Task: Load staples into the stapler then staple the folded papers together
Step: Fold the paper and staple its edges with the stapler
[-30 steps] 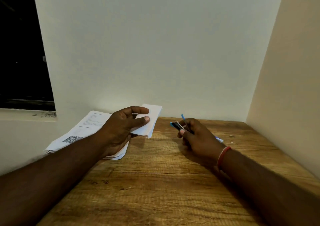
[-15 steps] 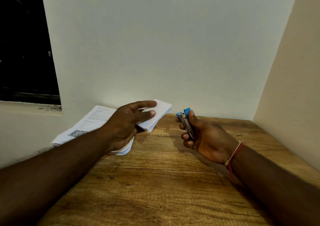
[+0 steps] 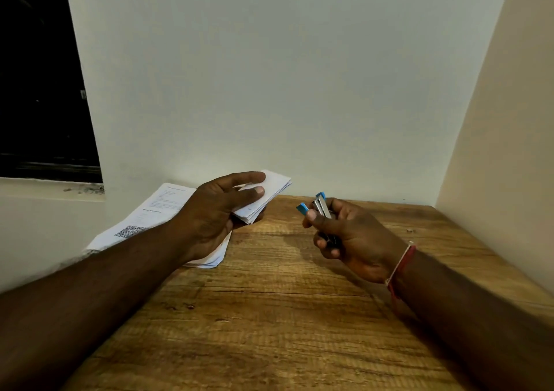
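Nearest, right hand point(image 3: 356, 240) clamped around the stapler point(image 3: 322, 210), long axis tilted up-left with blue tips seemingly parted toward the folded papers point(image 3: 266, 195), pinched just left and slightly farther by the left hand point(image 3: 215, 210) above the wooden table point(image 3: 269, 315).

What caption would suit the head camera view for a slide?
Left hand holds folded papers while right hand grips a blue stapler above a wooden table.
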